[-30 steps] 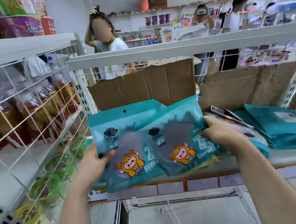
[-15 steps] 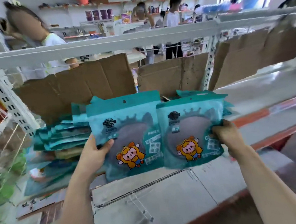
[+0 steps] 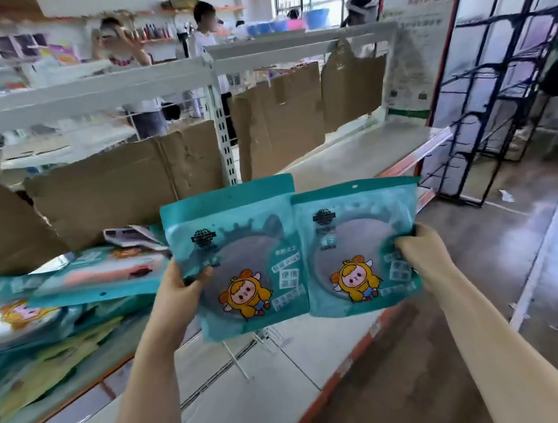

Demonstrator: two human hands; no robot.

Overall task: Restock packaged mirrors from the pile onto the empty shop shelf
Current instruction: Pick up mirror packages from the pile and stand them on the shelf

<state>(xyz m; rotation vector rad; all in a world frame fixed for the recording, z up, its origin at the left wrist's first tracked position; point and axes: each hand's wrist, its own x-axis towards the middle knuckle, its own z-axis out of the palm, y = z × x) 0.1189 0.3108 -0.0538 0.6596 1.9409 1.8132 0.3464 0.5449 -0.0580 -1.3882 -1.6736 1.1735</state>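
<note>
Two packaged mirrors stand side by side at the centre of the frame, their inner edges meeting: the left packet (image 3: 240, 249) is gripped at its left edge by the left hand (image 3: 177, 301), and the right packet (image 3: 357, 248) at its right edge by the right hand (image 3: 420, 255). The pile (image 3: 56, 303) lies at the left of the frame, just beside the left packet. A cardboard sheet (image 3: 123, 183) stands behind the pile. Right of the upright post (image 3: 221, 121), more cardboard (image 3: 278, 121) backs the shelf (image 3: 361, 158), which runs toward the upper right. A lower shelf (image 3: 256, 403) lies below the packets. A wire rack (image 3: 498, 85) stands on the floor at far right
</note>
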